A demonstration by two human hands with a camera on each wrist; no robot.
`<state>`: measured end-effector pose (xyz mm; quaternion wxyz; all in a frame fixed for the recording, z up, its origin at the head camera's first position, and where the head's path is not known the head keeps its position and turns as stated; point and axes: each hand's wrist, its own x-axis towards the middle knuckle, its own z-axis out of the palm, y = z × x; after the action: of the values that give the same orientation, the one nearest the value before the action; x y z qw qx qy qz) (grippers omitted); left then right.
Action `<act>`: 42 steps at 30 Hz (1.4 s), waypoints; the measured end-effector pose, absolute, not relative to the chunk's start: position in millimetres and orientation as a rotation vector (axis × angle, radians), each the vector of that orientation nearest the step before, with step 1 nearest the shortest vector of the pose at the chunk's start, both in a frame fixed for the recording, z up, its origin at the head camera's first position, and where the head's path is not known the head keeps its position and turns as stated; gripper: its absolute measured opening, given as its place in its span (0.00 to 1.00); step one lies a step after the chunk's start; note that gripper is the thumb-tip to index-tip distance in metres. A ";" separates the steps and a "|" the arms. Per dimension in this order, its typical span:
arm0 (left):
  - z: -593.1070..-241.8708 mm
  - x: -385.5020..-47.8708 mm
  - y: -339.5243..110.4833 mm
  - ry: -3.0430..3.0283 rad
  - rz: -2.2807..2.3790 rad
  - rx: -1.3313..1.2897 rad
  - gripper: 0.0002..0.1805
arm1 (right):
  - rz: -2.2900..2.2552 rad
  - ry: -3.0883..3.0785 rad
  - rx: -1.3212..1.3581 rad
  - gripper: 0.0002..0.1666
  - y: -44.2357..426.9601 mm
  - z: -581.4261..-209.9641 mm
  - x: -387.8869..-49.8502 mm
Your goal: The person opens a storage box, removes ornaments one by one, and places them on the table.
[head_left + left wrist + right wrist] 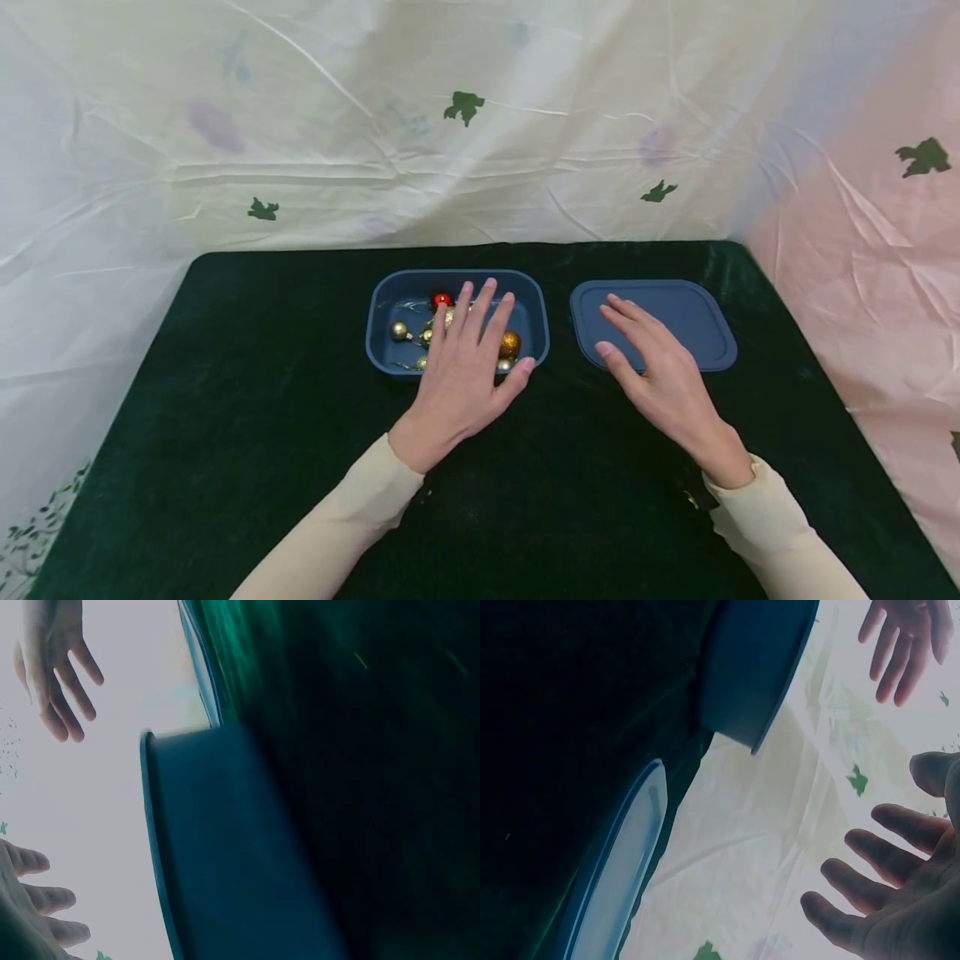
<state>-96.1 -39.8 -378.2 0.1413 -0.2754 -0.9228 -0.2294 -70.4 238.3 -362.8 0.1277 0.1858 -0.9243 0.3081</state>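
A blue rectangular box (pixel 384 287) without its lid on holds several small ball ornaments, among them a red bauble (pixel 442 300), a gold bauble (pixel 399 331) and an orange glittery bauble (pixel 510 344). Over the box hovers my left hand (pixel 463 379), fingers spread, hiding part of the contents. Nothing is in its grasp. To the right lies a flat blue lid (pixel 675 312). My right hand (pixel 663 383) is held above the lid's near left part, its fingers extended and holding nothing. In the left wrist view the box's side wall (pixel 225 847) shows below the fingers.
A dark green cloth (pixel 247 400) covers the table. Behind it hangs a pale curtain (pixel 337 125) with green leaf shapes, and a pinkish curtain (pixel 862 275) hangs on the right. A small yellowish speck (pixel 691 500) lies near my right wrist.
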 end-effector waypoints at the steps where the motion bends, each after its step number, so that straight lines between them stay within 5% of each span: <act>1: -379.1 -97.1 -44.6 -2.670 -0.661 -0.786 0.44 | 0.900 -2.694 0.549 0.31 236.6 -363.3 -71.9; 42: -405.5 -146.8 -169.9 -3.162 -0.599 -0.427 0.54 | 1.024 -2.978 0.615 0.38 195.9 -395.8 -127.8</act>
<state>-146.8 -169.9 -405.5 -0.0525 -0.1313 -0.9726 -0.1843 -127.8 195.9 -395.8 -0.0335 0.1917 -0.9275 0.3191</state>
